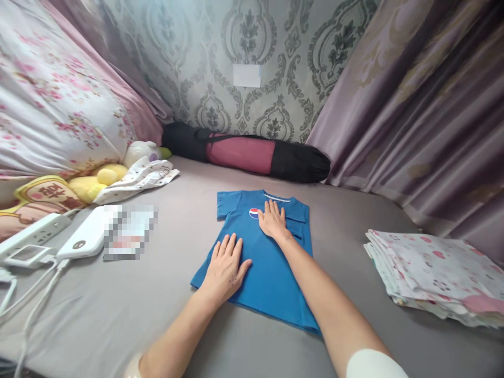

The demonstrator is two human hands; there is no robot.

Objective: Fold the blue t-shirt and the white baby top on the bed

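Blue fabric, smooth and matte, is found in one short-sleeved shirt (268,273), which is spread front upward on the grey sheet (165,299), directly before the wearer of the camera. Two short sleeves are counted, along with one neckline edged inside with a pale strip and one round emblem (253,213) in red, white and blue on the chest.

Two bare hands are noted, both laid flat on the cloth with nothing grasped. The left hand (225,265) is placed on the lower left part of the shirt, its fingers extended and its thumb held apart; the right hand (272,218) is placed on the upper chest, just beside the emblem and below the neckline.

To the right, well apart from the shirt, one stack of folded printed cloths (437,268) is recorded; its layers cannot be reliably counted. Behind the shirt, one long, soft cylindrical bag (240,153) in black and dull red is laid near the patterned wall (200,68). To the left, one glossy white rounded device (84,236) with a cable (39,310) attached and one white power strip (37,231) are observed; beside the device, one flat item (132,231) is obscured by pixelation.
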